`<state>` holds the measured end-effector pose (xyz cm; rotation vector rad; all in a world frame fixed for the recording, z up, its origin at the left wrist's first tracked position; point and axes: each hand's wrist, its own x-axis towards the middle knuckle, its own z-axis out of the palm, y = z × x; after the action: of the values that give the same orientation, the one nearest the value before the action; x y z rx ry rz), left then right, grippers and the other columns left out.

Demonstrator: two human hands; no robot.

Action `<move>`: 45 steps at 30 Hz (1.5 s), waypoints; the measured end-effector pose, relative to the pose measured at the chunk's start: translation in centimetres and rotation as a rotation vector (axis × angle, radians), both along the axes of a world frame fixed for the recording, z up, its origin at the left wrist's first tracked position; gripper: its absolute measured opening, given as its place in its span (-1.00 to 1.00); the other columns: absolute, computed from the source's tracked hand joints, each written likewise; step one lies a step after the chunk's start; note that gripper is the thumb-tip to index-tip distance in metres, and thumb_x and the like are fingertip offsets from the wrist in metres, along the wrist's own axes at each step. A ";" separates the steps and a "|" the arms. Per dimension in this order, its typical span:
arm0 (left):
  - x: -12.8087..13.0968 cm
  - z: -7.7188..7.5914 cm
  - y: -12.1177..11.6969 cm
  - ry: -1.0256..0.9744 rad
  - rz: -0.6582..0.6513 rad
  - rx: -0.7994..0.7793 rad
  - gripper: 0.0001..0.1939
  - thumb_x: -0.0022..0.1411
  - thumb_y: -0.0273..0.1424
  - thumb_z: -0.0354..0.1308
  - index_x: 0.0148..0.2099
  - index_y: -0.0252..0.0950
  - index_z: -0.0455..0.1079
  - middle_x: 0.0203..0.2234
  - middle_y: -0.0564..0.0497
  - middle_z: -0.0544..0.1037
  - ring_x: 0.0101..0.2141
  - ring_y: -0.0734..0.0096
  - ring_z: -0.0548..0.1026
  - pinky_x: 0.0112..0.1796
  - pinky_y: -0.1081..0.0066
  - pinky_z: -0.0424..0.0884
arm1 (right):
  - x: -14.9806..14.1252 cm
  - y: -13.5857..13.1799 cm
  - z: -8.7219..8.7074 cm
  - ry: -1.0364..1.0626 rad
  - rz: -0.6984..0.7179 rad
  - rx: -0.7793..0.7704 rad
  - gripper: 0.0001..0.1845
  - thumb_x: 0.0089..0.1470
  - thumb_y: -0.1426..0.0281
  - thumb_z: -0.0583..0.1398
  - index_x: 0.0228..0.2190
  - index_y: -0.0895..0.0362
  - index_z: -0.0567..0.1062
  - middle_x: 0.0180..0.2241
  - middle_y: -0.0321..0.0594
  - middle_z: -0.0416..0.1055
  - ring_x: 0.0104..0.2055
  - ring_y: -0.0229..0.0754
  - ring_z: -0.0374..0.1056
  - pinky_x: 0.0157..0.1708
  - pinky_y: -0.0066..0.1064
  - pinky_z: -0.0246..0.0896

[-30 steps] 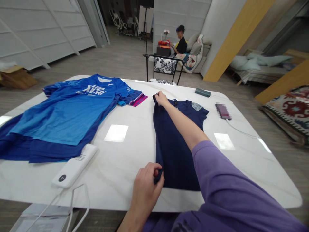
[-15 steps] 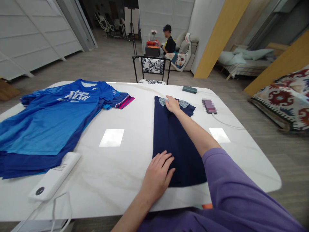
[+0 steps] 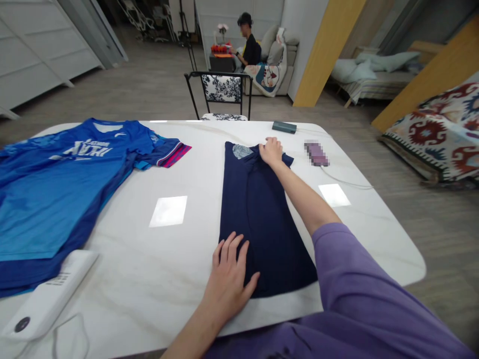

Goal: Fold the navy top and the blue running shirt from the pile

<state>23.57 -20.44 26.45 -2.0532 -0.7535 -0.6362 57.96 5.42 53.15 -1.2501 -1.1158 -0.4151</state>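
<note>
A dark navy shirt (image 3: pixel 262 214) lies folded lengthwise on the white table, with a grey patterned patch showing at its far end. My left hand (image 3: pixel 229 279) rests flat on its near left part, fingers spread and holding nothing. Reaching to the far end, my right hand (image 3: pixel 271 150) lies on the fabric near the collar, fingers slightly bent and partly hidden by the back of the hand; no fabric shows gripped in it. On the left, blue printed jerseys (image 3: pixel 71 174) lie spread out and stacked.
A white power strip-like device (image 3: pixel 52 294) with a cable lies at the near left. A dark green block (image 3: pixel 284 127) and a blurred phone (image 3: pixel 317 154) with a cable lie at the far right. Beyond the table (image 3: pixel 179 279) stands a chair (image 3: pixel 222 89); another person (image 3: pixel 250 50) sits farther back.
My right hand has slid rightward across the shirt's far end, uncovering the left part of the patterned patch. My left hand stays flat near the near left edge. The view has shifted slightly.
</note>
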 end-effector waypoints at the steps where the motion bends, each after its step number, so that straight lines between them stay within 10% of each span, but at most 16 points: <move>1: 1.3 -0.1 -0.4 -0.014 -0.013 -0.039 -0.43 0.50 -0.22 0.30 0.44 -0.30 0.44 0.34 -0.32 0.50 0.34 -0.18 0.47 0.32 -0.14 0.39 | 2.3 -0.2 -0.8 0.091 -0.050 -0.026 -0.34 0.50 0.16 0.11 0.41 0.32 0.39 0.45 0.34 0.27 0.47 0.36 0.23 0.49 0.21 0.10; 5: 8.3 -1.5 -1.7 0.151 -0.083 -0.268 -0.62 0.50 -0.18 0.33 0.26 -0.15 0.50 0.03 -0.11 0.59 -0.02 0.09 0.56 0.00 0.08 0.48 | 8.8 -0.5 -4.4 0.230 -0.059 -0.188 -0.32 0.42 0.05 0.24 0.26 0.35 0.49 0.41 0.44 0.26 0.47 0.43 0.20 0.47 0.23 0.09; 10: 14.6 -4.0 -1.2 0.305 -0.039 -0.309 -0.49 0.46 0.06 0.34 0.21 -0.17 0.49 -0.03 -0.14 0.61 -0.02 0.02 0.57 -0.03 0.07 0.46 | 9.8 -0.7 -6.1 0.126 0.057 -0.178 -0.62 0.34 0.14 0.31 0.05 0.11 0.61 0.26 0.20 0.46 0.37 0.31 0.36 0.44 0.23 0.17; 23: 17.5 -5.2 -1.3 0.335 0.097 -0.362 -0.69 0.51 -0.12 0.22 0.08 -0.22 0.54 -0.07 -0.21 0.66 -0.10 -0.05 0.65 0.00 -0.05 0.45 | 9.8 -1.1 -4.0 0.021 0.208 -0.133 -0.48 0.26 0.49 0.25 0.23 0.11 0.54 -0.03 0.02 0.67 0.01 0.06 0.58 0.13 -0.20 0.47; 28: 16.8 -4.5 -1.5 0.272 0.087 -0.399 -0.73 0.54 -0.18 0.20 0.07 -0.27 0.50 -0.08 -0.18 0.69 -0.09 0.01 0.68 0.03 0.02 0.46 | 10.1 -1.4 -2.8 -0.014 0.192 -0.201 -0.72 0.10 0.54 0.30 -0.15 0.13 0.71 -0.06 -0.05 0.71 0.01 0.01 0.61 0.20 -0.22 0.48; 34: 12.9 -1.4 -3.7 0.122 -0.044 -0.409 -0.77 0.44 -0.45 0.20 0.11 -0.22 0.45 -0.17 -0.09 0.72 -0.19 0.13 0.70 -0.11 0.13 0.43 | 9.2 -3.1 -0.5 -0.002 0.153 -0.156 -0.69 0.10 0.54 0.30 -0.13 0.18 0.76 -0.10 0.00 0.71 -0.03 0.02 0.62 0.14 -0.21 0.53; 45: 3.1 1.5 -5.7 -0.153 -0.237 -0.430 -0.77 0.42 -0.52 0.14 0.02 -0.16 0.52 -0.21 0.02 0.72 -0.21 0.18 0.69 -0.14 0.08 0.39 | -2.5 -3.7 10.8 -0.211 0.136 -0.102 -0.68 0.00 0.68 0.35 -0.21 0.20 0.77 -0.09 -0.02 0.70 0.12 0.05 0.60 0.32 -0.14 0.47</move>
<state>26.67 -26.14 27.94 -2.5365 -0.7925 -0.8267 55.47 1.76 63.91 -1.2307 -1.4079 -0.3979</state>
